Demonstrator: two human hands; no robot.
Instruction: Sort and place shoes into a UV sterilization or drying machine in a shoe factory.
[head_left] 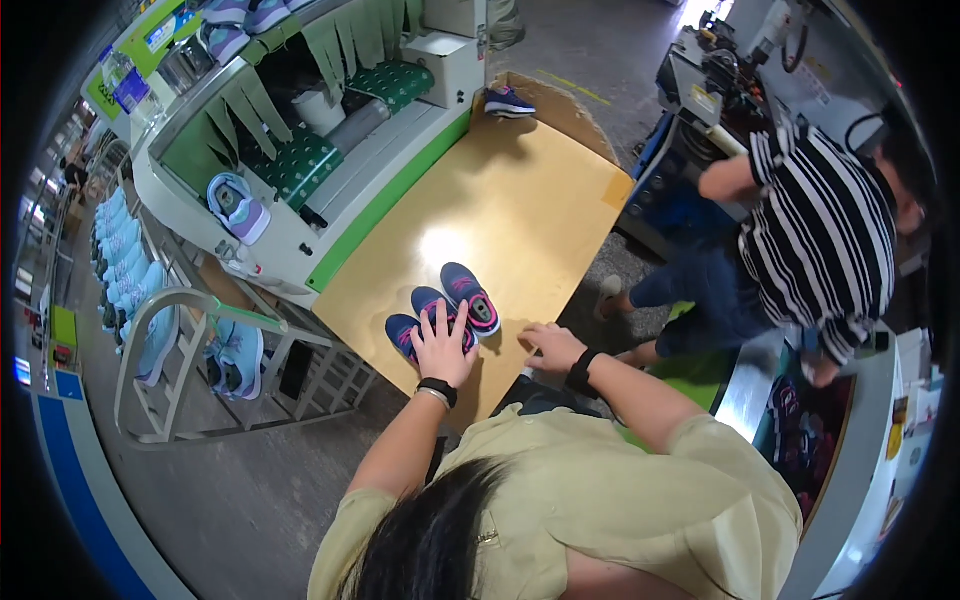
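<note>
Three navy sneakers with pink trim stand side by side on the wooden tabletop [520, 220]. My left hand [442, 352] rests over the middle sneaker [427, 300] with its fingers spread, and hides part of it. Touching that hand's side is the left sneaker [400, 333], partly covered too. The right sneaker [466, 292] shows its opening and insole. My right hand [553, 347] is at the table's right edge, apart from the shoes, with its fingers outstretched and nothing in them.
Another dark sneaker [508, 102] sits at the table's far end. A machine [365, 150] with a green patterned belt and hanging strips runs along the left. Light-blue sneakers [125, 250] fill a metal rack [200, 305]. A co-worker in a striped shirt [825, 225] stands at right.
</note>
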